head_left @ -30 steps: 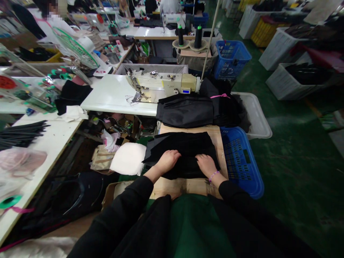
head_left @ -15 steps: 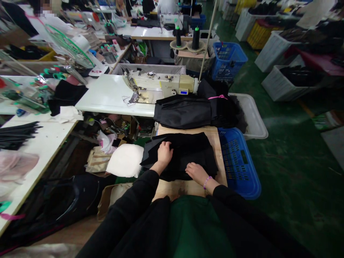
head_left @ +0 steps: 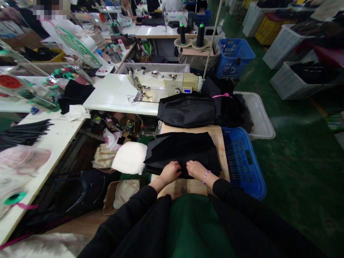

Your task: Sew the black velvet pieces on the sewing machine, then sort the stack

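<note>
A stack of black cut fabric pieces (head_left: 185,148) lies on a light wooden board in front of me. My left hand (head_left: 171,171) is at the stack's near edge, its fingers curled and closed on the fabric. Close beside it, my right hand (head_left: 195,170), with a beaded bracelet at the wrist, also has its fingers bent onto that edge. Both thumbs are mostly hidden. Beyond the stack lies a thick bundle of black fabric (head_left: 188,111), and a pink tie (head_left: 222,95) goes round its right part.
A sewing machine (head_left: 172,81) stands on the white table (head_left: 107,95) ahead. Right of the board are a blue basket (head_left: 251,179) and a white bin (head_left: 266,125). A white cushion-like thing (head_left: 130,157) sits at the left. Thread cones (head_left: 200,35) stand farther back.
My left hand has moved from the upper left of the stack down to its near edge, beside my right hand. My right hand stays near the same edge. The view has shifted slightly.
</note>
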The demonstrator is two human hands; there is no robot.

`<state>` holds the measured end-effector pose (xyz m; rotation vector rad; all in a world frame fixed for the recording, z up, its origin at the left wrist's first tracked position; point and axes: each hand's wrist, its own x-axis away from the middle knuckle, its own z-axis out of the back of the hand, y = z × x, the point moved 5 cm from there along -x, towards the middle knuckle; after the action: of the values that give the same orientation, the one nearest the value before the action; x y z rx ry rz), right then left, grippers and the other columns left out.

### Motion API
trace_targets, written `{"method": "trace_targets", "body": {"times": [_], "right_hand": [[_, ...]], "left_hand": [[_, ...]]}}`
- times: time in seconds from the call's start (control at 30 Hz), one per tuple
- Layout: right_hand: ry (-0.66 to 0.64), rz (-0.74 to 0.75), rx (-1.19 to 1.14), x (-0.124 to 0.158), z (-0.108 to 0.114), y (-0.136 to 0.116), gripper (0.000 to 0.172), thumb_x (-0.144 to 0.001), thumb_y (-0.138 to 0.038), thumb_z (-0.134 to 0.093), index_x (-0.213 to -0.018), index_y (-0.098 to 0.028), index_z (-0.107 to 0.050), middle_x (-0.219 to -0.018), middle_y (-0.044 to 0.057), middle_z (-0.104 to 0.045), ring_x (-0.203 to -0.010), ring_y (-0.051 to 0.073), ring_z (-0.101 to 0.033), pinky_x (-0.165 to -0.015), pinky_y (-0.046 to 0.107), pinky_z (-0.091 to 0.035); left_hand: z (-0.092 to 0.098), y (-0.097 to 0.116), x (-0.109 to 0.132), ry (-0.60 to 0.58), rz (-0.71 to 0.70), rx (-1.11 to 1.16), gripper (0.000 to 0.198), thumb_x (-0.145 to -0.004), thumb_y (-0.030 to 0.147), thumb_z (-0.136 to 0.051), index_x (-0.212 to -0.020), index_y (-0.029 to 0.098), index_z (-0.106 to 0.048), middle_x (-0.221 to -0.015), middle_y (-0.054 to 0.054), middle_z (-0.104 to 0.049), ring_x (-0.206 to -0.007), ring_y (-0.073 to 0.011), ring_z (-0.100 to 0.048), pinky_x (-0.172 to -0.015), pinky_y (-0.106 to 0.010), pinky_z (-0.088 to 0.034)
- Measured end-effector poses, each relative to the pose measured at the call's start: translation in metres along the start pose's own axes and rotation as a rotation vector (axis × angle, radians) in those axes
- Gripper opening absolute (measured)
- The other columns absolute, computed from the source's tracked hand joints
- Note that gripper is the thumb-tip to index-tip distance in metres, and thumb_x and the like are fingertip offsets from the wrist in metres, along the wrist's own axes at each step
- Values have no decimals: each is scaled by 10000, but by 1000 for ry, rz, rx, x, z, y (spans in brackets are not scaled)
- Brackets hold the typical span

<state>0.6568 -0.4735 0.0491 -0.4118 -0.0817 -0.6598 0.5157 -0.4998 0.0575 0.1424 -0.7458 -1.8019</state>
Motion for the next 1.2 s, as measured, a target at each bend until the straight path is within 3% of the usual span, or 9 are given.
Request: {"method": "trace_targets", "body": {"times": [0.23,0.37,0.5,0.7,0.83,0.97,1.1,1.2], "right_hand": [[112,-171,-43,6,2,14,167,-895,-55,-509,-850,-167,-624,-839,43,-657,-831,178,-606,-741,274,-438],[153,-169,-63,7,3,13,177,-898,-41,-511,-832,-176,-605,-834,39,-657,-825,180,-602,-763,280,-442],[195,-151,-71,5,6,12,171,-900,-43,-511,-840,-181,-592,-836,41,-644,-826,189,-588,-766,292,-438],[251,-110,-50,18,15,3,129,-937,-111,-503,-905,-183,-605,-928,78,-628,-906,221,-550,-817,338,-416],[210,-38,-46,22,12,-7,72,-923,-181,-585,-875,-196,-636,-942,70,-641,-947,225,-549,-842,341,-423],[184,-84,-65,17,4,-2,54,-920,-199,-620,-915,-183,-672,-932,63,-663,-908,208,-582,-774,309,-457],[163,-94,-92,13,1,3,132,-941,-299,-624,-924,-189,-695,-935,54,-670,-897,189,-600,-773,290,-470],[137,-67,-93,10,-2,1,128,-947,-254,-611,-886,-194,-707,-922,49,-668,-898,184,-599,-780,282,-464]], "left_hand": [[0,-2,-6,18,6,15,161,-907,223,-579,-920,161,-726,-930,-76,-670,-909,-197,-617,-862,-317,-490],[1,-4,-8,14,4,24,149,-904,223,-587,-883,178,-727,-909,-60,-668,-899,-179,-615,-861,-292,-485],[1,2,-9,39,47,2,156,-881,292,-618,-868,164,-706,-916,-86,-652,-914,-219,-605,-832,-329,-496],[-7,4,-18,61,93,54,149,-872,134,-514,-880,160,-661,-928,-98,-652,-928,-233,-615,-859,-365,-493],[-6,-16,-23,84,135,172,208,-844,80,-498,-979,177,-623,-904,-46,-668,-842,-176,-640,-797,-301,-508],[-1,-30,-23,90,143,255,324,-742,-12,-464,-959,187,-600,-816,4,-645,-743,-139,-616,-705,-255,-500],[0,-29,-21,55,87,298,340,-700,-38,-408,-803,186,-641,-787,5,-653,-784,-140,-626,-784,-270,-510],[-3,-26,-20,37,46,305,385,-682,-47,-403,-792,185,-691,-856,-16,-680,-890,-155,-641,-903,-305,-502]]}}
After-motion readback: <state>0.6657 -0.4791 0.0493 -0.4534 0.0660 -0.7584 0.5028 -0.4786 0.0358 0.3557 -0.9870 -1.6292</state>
